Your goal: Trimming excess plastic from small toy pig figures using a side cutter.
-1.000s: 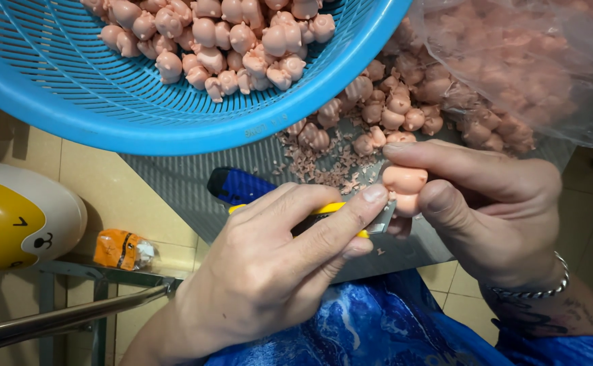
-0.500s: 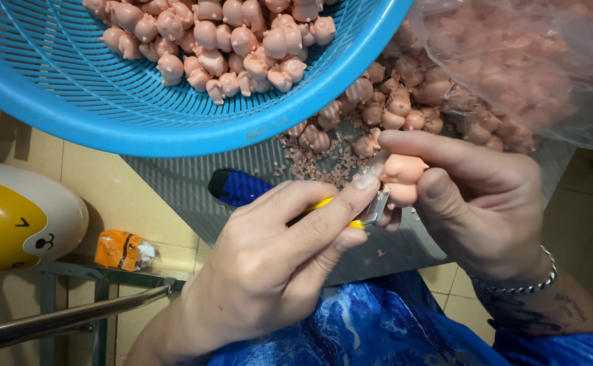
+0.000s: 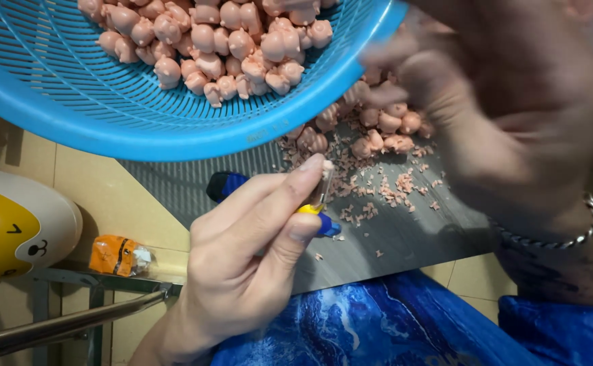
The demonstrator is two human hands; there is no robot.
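The left hand (image 3: 242,271) pinches a small craft knife (image 3: 318,203) between thumb and forefinger, fingers clamped on its yellow-and-blue handle; the knife's long axis stands nearly upright, blade tip pointing far. The loose pink figurines (image 3: 378,129) lie on the grey board (image 3: 391,237) far and right of that blade, beside pink shavings. The right hand (image 3: 513,115) is nearer them, raised and blurred above the pile; whether its fingers grip anything cannot be told. A blue basket (image 3: 140,129) of figurines sits far left.
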